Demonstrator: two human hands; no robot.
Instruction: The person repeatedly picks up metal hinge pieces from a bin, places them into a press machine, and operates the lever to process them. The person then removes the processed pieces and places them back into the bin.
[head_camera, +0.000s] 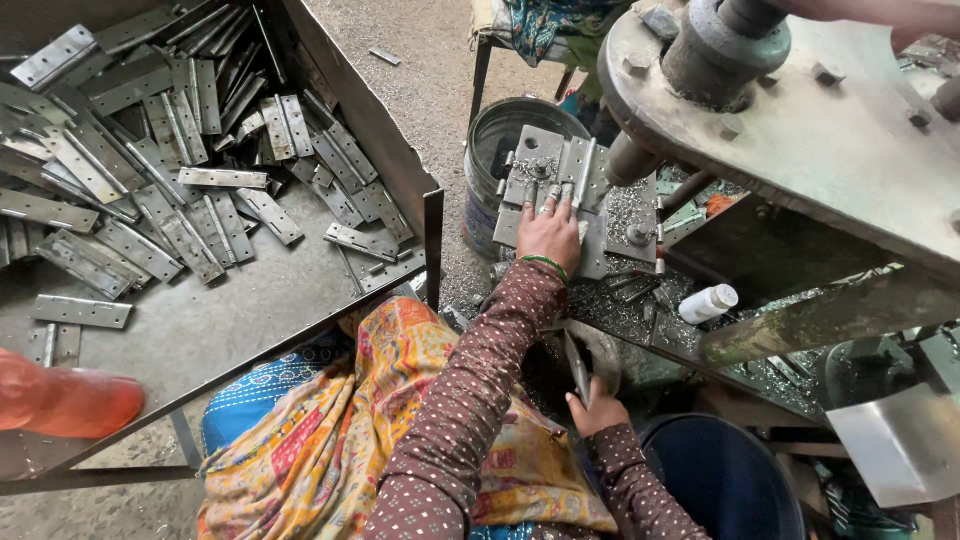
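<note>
Steel fills this head view: a big tray (210, 330) in the upper left of the frame holds a loose heap of hinge plates (150, 150), lying every which way. I see my left hand (548, 232) stretched forward in the upper middle, fingers spread and pressed flat on a hinge plate (560, 165) that sits on the machine bed (610, 235), just beneath the press head (720, 50). That plate's long axis runs roughly up and down the frame, away from me, and the left hand is the one on it. My right hand (597, 408) is low in the middle of the frame, curled shut around a thin metal strip (578, 368) standing nearly upright; it is well apart from the left hand and nearer my lap. Metal shavings (640, 300) cover the bed to the right, with a small white bottle (708, 303) lying among them. A grey bucket (500, 150) stands just left of the bed, and a dark blue bin (720, 480) sits at lower right. An orange glove (65, 400) rests at the tray's lower left edge.
</note>
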